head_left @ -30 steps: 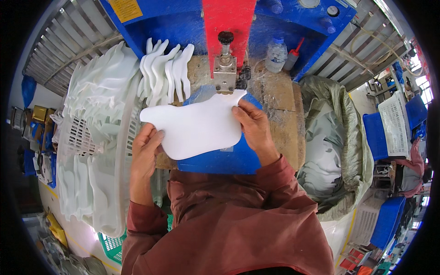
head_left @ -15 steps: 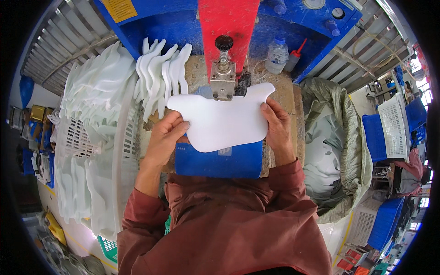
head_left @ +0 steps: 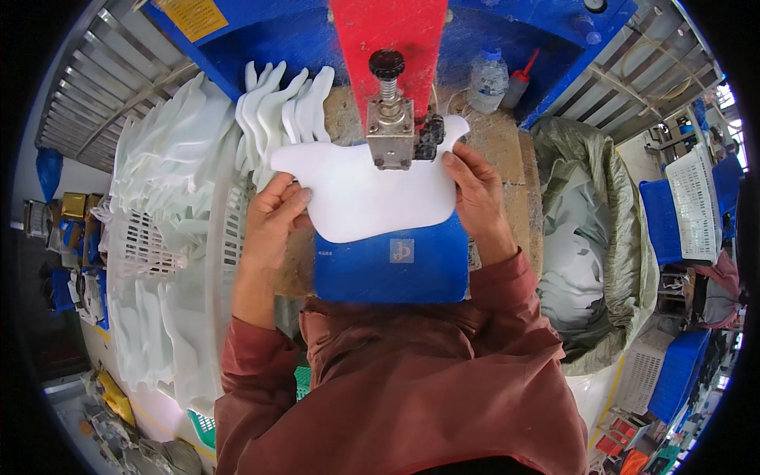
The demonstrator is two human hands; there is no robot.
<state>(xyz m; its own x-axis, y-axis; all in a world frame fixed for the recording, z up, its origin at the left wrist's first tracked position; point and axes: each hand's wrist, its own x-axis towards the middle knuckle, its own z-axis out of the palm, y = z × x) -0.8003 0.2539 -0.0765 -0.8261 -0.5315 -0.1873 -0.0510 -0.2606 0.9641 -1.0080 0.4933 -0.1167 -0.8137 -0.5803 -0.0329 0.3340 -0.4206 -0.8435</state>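
Note:
A white, curved-edged sheet (head_left: 372, 198) is held between my two hands in front of the machine. My left hand (head_left: 273, 214) pinches its left edge between thumb and fingers. At the right edge, near a narrow upturned corner, my right hand (head_left: 475, 186) grips it the same way. The metal head (head_left: 390, 131) of the red machine arm (head_left: 388, 39) overlaps the sheet's far edge; whether they touch I cannot tell. Below the sheet lies a blue pad (head_left: 392, 273), partly covered by it.
White shaped pieces (head_left: 289, 111) lean together at the far left, beside a white basket (head_left: 229, 229) heaped with more. An open woven sack (head_left: 625, 229) with white scraps stands at the right. A clear bottle (head_left: 486, 83) and a red-nozzled bottle (head_left: 518, 83) stand at the back.
Both hands have pushed the sheet away from me, so its far edge now reaches behind the metal head. More of the blue pad shows. The view has shifted slightly.

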